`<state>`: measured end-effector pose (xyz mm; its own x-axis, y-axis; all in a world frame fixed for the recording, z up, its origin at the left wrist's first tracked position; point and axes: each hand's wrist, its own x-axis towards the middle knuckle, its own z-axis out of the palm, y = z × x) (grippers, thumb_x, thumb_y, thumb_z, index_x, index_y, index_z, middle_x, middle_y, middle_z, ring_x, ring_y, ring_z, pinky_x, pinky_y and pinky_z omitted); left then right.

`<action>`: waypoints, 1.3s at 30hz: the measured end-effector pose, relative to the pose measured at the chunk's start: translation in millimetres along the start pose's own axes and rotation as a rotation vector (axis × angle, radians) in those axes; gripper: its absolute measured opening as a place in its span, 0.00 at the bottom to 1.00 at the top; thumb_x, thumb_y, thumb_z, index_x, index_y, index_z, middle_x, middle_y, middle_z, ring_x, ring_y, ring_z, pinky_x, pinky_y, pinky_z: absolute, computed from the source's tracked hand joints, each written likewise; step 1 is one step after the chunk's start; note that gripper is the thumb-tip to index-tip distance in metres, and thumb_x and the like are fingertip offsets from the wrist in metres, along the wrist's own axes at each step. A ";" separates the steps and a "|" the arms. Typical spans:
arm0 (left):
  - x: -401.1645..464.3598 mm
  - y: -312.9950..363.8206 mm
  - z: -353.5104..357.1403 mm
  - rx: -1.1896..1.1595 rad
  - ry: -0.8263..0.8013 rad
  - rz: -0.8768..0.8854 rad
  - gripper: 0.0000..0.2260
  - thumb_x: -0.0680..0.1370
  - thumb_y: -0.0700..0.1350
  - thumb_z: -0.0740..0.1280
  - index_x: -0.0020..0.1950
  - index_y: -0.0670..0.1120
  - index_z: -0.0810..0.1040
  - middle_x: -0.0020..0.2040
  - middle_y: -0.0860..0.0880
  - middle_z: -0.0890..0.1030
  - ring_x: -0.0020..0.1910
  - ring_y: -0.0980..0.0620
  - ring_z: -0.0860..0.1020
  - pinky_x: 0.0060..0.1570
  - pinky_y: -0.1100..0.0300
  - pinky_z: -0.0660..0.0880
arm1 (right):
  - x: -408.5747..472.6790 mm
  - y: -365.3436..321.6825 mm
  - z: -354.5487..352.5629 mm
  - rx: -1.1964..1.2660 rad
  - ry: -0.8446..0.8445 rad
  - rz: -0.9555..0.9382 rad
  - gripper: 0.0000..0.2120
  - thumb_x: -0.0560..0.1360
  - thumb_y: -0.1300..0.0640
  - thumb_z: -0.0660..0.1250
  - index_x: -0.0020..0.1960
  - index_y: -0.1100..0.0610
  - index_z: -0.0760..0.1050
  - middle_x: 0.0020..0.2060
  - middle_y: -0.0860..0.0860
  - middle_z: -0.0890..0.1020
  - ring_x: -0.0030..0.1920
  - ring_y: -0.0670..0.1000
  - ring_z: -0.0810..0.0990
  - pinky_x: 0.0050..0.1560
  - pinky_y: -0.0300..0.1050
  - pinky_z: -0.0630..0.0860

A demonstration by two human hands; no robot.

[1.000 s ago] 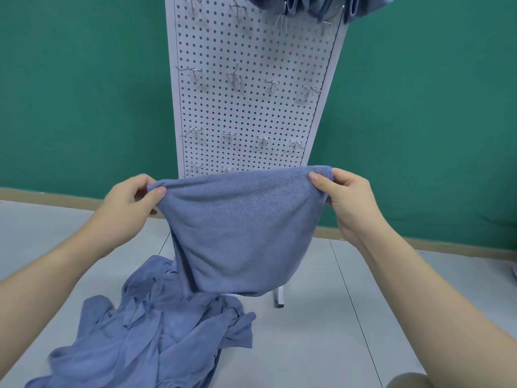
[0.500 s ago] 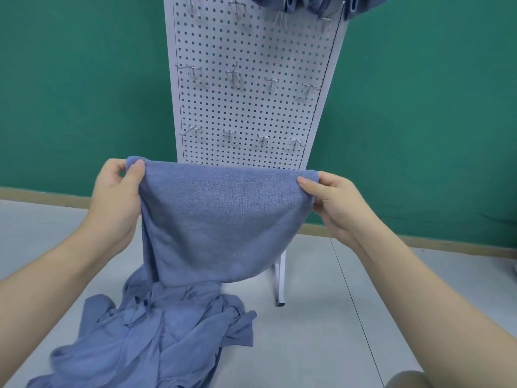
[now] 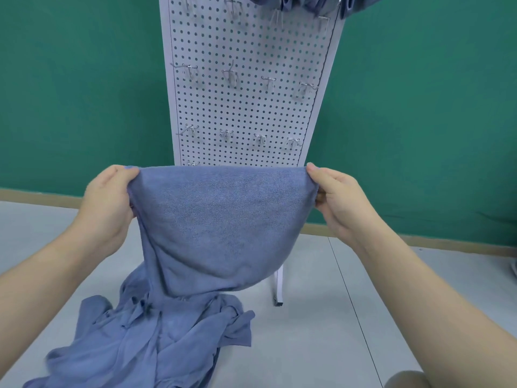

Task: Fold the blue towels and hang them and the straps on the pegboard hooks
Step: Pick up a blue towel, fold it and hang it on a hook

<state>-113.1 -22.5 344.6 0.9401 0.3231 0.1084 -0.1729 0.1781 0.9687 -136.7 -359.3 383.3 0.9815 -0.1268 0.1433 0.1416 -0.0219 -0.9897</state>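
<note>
I hold a blue towel (image 3: 221, 219) stretched out in front of the white pegboard (image 3: 246, 107). My left hand (image 3: 107, 203) grips its upper left corner and my right hand (image 3: 338, 200) pinches its upper right corner. The top edge runs nearly level and the cloth sags in a rounded fold below. A heap of blue towels and straps (image 3: 151, 340) lies on the floor beneath. Blue cloth (image 3: 313, 0) hangs from the top hooks at the pegboard's upper right. Rows of bare metal hooks (image 3: 232, 77) stick out lower down.
The pegboard stands on a thin white leg (image 3: 278, 287) on the grey floor (image 3: 321, 345). Behind it is a green wall (image 3: 78, 93) with a tan skirting strip. A rounded knee (image 3: 405, 380) shows at the bottom right edge.
The towel's top edge has been pulled tauter and more level. My left hand rose, then came back down a little, and my right hand has drawn the right corner outward.
</note>
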 end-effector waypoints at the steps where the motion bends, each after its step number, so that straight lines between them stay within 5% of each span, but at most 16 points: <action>1: 2.2 0.1 -1.7 -0.037 0.026 -0.032 0.09 0.79 0.43 0.63 0.39 0.49 0.72 0.37 0.51 0.72 0.37 0.52 0.69 0.38 0.57 0.64 | -0.7 -0.5 1.1 -0.002 -0.009 -0.010 0.21 0.80 0.48 0.68 0.50 0.68 0.81 0.47 0.59 0.82 0.47 0.54 0.75 0.52 0.51 0.71; 4: 7.3 -0.7 -6.1 -0.149 0.082 -0.119 0.03 0.76 0.45 0.65 0.43 0.48 0.73 0.42 0.50 0.75 0.47 0.49 0.73 0.46 0.55 0.69 | -0.8 0.0 2.0 -0.026 -0.049 -0.023 0.13 0.82 0.53 0.69 0.45 0.61 0.84 0.45 0.55 0.84 0.45 0.51 0.77 0.50 0.46 0.74; 9: 7.6 -7.8 -2.1 -0.010 0.102 -0.027 0.07 0.86 0.46 0.62 0.49 0.49 0.74 0.49 0.50 0.79 0.48 0.53 0.77 0.51 0.58 0.73 | -0.4 1.1 5.4 -0.094 -0.109 -0.010 0.12 0.78 0.60 0.74 0.36 0.57 0.77 0.31 0.48 0.79 0.35 0.47 0.75 0.46 0.42 0.73; 14: 11.5 -10.8 -5.3 0.273 0.172 0.150 0.06 0.85 0.50 0.59 0.56 0.48 0.70 0.53 0.48 0.75 0.51 0.50 0.73 0.53 0.53 0.71 | -1.1 1.3 5.4 -0.079 -0.108 0.042 0.16 0.70 0.60 0.80 0.41 0.55 0.72 0.40 0.60 0.76 0.42 0.54 0.74 0.47 0.46 0.72; 18: 8.9 -9.5 -3.8 0.424 0.108 0.194 0.09 0.86 0.48 0.55 0.45 0.54 0.66 0.48 0.49 0.69 0.46 0.51 0.67 0.46 0.52 0.66 | -1.5 5.1 1.0 -0.214 -0.226 0.138 0.18 0.75 0.59 0.77 0.63 0.54 0.78 0.52 0.58 0.87 0.49 0.54 0.82 0.62 0.54 0.78; 21: 11.7 -17.6 -7.0 0.497 0.014 0.012 0.10 0.86 0.48 0.56 0.51 0.46 0.72 0.46 0.50 0.73 0.44 0.50 0.71 0.44 0.55 0.67 | 0.2 17.2 -1.3 -0.371 -0.246 0.184 0.08 0.75 0.57 0.77 0.54 0.57 0.85 0.50 0.56 0.88 0.49 0.53 0.82 0.67 0.60 0.77; 25: 11.3 -37.0 -20.1 0.723 -0.210 -0.044 0.13 0.86 0.47 0.61 0.48 0.40 0.76 0.42 0.44 0.78 0.42 0.47 0.72 0.43 0.52 0.69 | 4.1 31.9 -8.4 -0.504 -0.169 0.189 0.06 0.77 0.59 0.74 0.43 0.60 0.84 0.37 0.53 0.83 0.41 0.51 0.79 0.56 0.50 0.83; 29: 8.6 -52.8 -30.7 1.019 -0.353 -0.048 0.10 0.80 0.41 0.71 0.41 0.39 0.78 0.29 0.43 0.81 0.30 0.47 0.76 0.39 0.52 0.77 | -0.3 57.8 -6.7 -0.775 -0.157 0.250 0.11 0.77 0.59 0.72 0.42 0.67 0.78 0.32 0.53 0.76 0.34 0.51 0.72 0.39 0.42 0.72; 31: 4.6 -63.9 -34.7 1.094 -0.389 -0.170 0.10 0.79 0.40 0.72 0.40 0.38 0.77 0.31 0.39 0.83 0.28 0.46 0.79 0.36 0.56 0.77 | -7.0 70.9 0.1 -0.845 -0.222 0.338 0.10 0.77 0.60 0.71 0.38 0.63 0.77 0.31 0.54 0.75 0.32 0.51 0.72 0.34 0.37 0.71; 35: -6.1 -78.6 -26.8 1.066 -0.336 -0.299 0.09 0.77 0.38 0.72 0.39 0.38 0.76 0.32 0.36 0.83 0.28 0.42 0.80 0.30 0.53 0.82 | -18.2 83.6 28.2 -0.799 -0.269 0.542 0.12 0.77 0.65 0.67 0.37 0.58 0.69 0.28 0.54 0.70 0.23 0.51 0.72 0.27 0.37 0.69; 39: -22.9 -67.3 13.8 0.828 -0.286 -0.227 0.09 0.78 0.40 0.73 0.40 0.38 0.77 0.30 0.41 0.80 0.27 0.46 0.79 0.24 0.56 0.78 | -20.6 71.6 70.8 -0.509 -0.250 0.593 0.04 0.77 0.68 0.67 0.47 0.61 0.75 0.29 0.57 0.76 0.23 0.49 0.73 0.27 0.38 0.71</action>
<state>-119.0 -54.7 280.0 0.9821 0.0985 -0.1608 0.1884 -0.5523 0.8121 -137.6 -288.0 309.2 0.8833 -0.0352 -0.4674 -0.4261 -0.4761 -0.7693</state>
